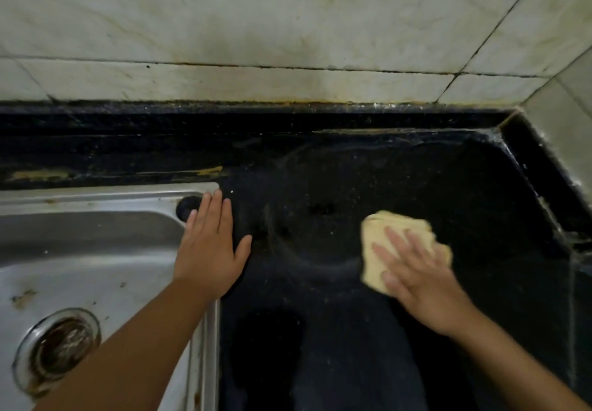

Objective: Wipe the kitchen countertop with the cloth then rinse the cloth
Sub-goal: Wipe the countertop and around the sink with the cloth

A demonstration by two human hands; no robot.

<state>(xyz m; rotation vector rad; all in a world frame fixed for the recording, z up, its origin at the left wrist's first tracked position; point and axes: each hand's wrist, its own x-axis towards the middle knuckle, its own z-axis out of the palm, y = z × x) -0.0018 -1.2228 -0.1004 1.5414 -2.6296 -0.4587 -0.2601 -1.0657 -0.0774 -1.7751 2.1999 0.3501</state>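
Note:
A pale yellow folded cloth [381, 237] lies flat on the black speckled countertop [320, 186], right of centre. My right hand [416, 276] presses down on the cloth with its fingers spread and straight; the hand looks motion-blurred. My left hand [208, 250] rests flat with straight fingers on the right rim of the steel sink [96, 250], partly on the countertop. Faint curved streaks show on the countertop between the two hands.
The sink has a dirty drain strainer [57, 349] at lower left and a black round plug [189, 208] in its rim by my left fingertips. A stained tiled wall [288, 26] runs behind. A raised black ledge [544, 186] bounds the countertop at right.

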